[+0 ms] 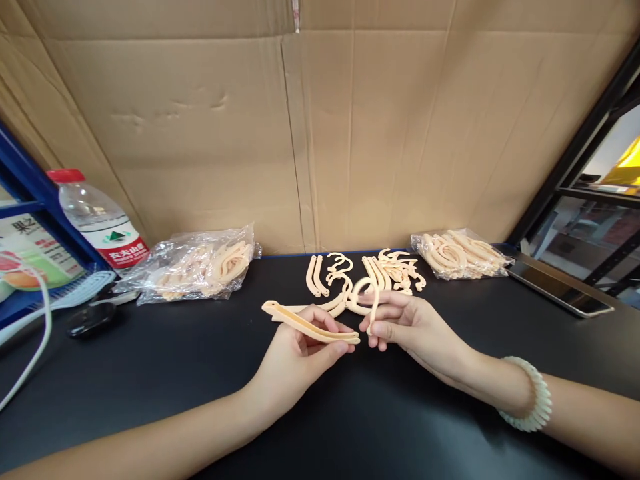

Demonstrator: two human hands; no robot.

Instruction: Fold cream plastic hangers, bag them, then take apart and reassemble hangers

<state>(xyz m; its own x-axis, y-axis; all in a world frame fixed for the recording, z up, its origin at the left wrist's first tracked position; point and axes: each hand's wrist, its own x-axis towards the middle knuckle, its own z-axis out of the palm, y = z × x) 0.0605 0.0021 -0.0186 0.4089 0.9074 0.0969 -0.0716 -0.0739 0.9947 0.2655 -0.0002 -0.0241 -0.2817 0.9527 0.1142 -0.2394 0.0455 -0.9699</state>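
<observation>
My left hand point(300, 357) is closed around two long, curved, peach-coloured plastic hanger arms point(305, 325), stacked against each other with small holes at their ends. In my right hand point(410, 323), thumb and fingers pinch a curled plastic hanger hook point(376, 303) of the same colour. The hook's lower end is close to the arms' right tips, a small gap apart. Just behind both hands lies a hanger point(330, 308), partly hidden by my fingers. Farther back are loose arms point(316, 275), loose hooks point(341, 263) and a mixed pile of small hooks point(403, 270).
Clear bags of peach parts lie at the back left point(205, 267) and back right point(460, 253). A red-capped water bottle point(105, 220), a black mouse-like object point(91, 320) and a white cable point(43, 327) are leftward. A phone point(557, 287) rests right. Cardboard point(225, 133) stands behind the black table.
</observation>
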